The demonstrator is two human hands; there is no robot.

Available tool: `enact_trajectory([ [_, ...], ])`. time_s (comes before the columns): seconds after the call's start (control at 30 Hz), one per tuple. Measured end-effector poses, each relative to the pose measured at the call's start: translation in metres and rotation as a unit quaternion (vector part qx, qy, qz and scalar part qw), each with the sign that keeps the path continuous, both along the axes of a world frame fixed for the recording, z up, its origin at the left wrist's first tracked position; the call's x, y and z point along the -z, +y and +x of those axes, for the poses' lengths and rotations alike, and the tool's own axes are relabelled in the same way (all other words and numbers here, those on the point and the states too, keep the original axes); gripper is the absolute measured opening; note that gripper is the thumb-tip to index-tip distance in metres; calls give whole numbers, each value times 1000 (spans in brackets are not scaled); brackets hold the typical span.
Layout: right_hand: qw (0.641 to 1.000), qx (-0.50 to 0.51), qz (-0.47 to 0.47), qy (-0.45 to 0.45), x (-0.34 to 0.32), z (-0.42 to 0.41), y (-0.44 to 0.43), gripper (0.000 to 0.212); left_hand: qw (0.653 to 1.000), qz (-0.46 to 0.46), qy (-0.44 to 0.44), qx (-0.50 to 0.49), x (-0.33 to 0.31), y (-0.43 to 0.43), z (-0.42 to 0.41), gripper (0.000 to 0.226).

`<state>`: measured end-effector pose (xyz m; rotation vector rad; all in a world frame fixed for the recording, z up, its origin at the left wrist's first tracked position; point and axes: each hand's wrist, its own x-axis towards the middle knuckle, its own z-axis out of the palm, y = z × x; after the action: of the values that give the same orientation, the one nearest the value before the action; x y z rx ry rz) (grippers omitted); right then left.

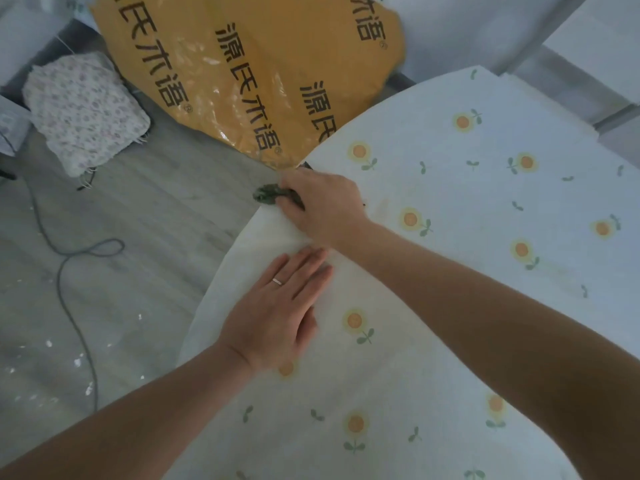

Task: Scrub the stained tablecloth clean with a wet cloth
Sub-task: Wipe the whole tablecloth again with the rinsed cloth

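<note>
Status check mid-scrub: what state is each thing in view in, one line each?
right hand: grips the green cloth
left hand: flat, fingers straight, pressing the tablecloth
green cloth: bunched at the tablecloth's edge, under the right hand
tablecloth: spread out, faint brownish stain beside the right hand
cable: loose on the floor, looped
orange bag: crumpled, on the floor

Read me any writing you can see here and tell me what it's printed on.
"源氏木语" with a small ® mark: black print, repeated several times across the orange plastic bag; the copies at the picture's top edge are cut off.
No writing on the tablecloth, the green cloth or the floral cushion: printed flower patterns or plain surface only.
</note>
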<state>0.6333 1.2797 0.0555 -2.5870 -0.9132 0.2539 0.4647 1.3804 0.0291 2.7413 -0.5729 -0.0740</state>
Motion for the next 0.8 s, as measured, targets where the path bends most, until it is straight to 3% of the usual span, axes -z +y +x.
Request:
enact_trajectory([
  [0.1,994,101,-27,-37,9,55,-34,23,1000,2,1,-2,3,1,0,62],
  [0.2,947,310,-41,-74,8,117,-73,25,1000,2,0,-6,2,1,0,62],
  [0.3,916,392,-40,-78,8,127,-69,21,1000,-1,8,-6,1,2,-1,61],
  [0.4,941,332,-34,-56,7,76,-25,14,1000,0,2,-5,1,2,-1,61],
  [0.5,992,127,7,-15,7,-3,9,16,1000,8,18,-2,-2,1,0,62],
  [0.6,999,10,37,-34,10,-23,-11,24,1000,14,23,-3,-3,0,2,61],
  [0.7,991,117,-13,-70,14,40,-47,29,1000,10,17,-4,-2,1,-1,62],
  [0.8,936,333,-72,-88,12,108,-101,27,1000,7,11,-4,1,3,-1,62],
])
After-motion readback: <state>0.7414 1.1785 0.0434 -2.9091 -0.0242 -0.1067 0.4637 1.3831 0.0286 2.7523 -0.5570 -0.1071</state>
